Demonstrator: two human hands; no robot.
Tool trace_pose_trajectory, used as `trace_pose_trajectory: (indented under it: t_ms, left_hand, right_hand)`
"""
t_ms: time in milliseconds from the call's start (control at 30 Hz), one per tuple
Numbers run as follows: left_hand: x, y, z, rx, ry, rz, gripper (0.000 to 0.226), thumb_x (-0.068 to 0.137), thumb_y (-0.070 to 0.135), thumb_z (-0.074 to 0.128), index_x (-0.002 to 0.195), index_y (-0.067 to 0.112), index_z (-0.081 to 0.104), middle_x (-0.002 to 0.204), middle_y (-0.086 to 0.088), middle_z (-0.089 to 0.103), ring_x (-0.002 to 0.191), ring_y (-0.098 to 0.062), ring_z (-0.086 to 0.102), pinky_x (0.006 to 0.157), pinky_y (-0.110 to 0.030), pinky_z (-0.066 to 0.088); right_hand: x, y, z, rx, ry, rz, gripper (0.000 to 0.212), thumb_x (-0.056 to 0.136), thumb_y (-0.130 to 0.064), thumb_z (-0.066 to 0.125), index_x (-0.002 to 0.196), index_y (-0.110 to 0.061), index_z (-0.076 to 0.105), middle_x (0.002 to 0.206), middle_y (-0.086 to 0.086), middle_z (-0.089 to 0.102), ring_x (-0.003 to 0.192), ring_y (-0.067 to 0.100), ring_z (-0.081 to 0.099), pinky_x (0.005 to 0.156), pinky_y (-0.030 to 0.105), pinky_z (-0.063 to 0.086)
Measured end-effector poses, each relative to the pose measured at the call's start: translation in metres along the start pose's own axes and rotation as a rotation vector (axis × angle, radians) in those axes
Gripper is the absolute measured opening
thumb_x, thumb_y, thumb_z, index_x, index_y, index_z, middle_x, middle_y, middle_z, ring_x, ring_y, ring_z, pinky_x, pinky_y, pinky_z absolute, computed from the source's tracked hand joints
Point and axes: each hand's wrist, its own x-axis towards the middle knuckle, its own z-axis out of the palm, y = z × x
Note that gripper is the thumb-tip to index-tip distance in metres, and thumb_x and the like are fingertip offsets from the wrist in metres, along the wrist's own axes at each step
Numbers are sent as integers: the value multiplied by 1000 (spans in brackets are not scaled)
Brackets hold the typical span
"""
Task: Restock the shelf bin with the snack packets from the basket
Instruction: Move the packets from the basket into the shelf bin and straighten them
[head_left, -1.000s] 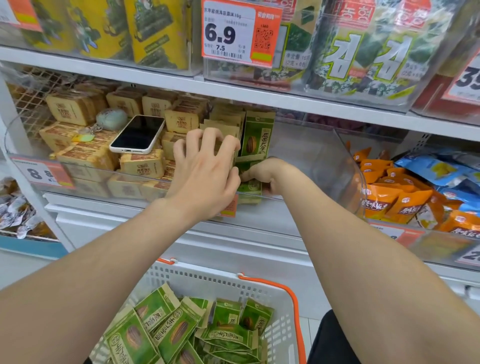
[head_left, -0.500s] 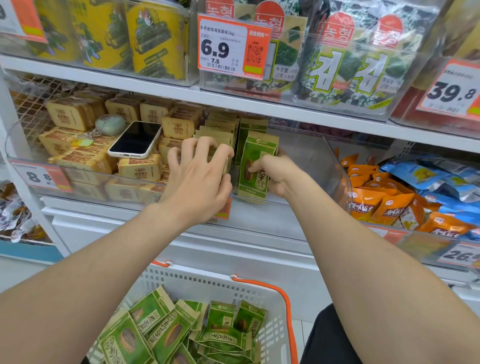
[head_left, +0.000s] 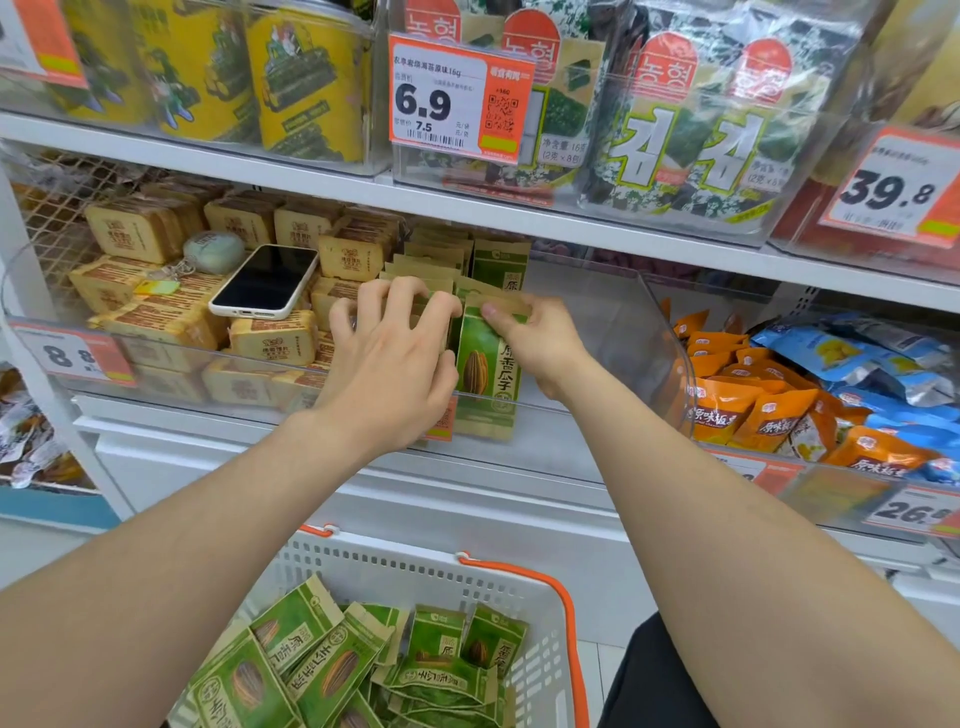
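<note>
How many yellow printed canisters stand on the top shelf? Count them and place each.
3, side by side left of the orange-and-white 6.9 price tag: left canister, middle canister, right canister beside the tag. Others may be hidden behind them.

Bin: on shelf — packets upright inside, left end.
Basket: below, before shelf.
Phone: on boxes, left of packets.

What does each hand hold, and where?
Right hand: front green packet, by its top edge. Left hand: packet row, at the tops.
</note>
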Motion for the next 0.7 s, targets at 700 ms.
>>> trace_pose_trajectory:
  t_ms: [700]
  left_hand:
    - [2,-5,1,7,1,17,38,95,38,56,132,30,51,134,-4,47,126,-32,38,97,-51,31]
  right_hand:
    - [4,-14,4,-623,140,-501,22,103,-24,60,112,-17,79,110,4,78,102,24,69,87,30,52]
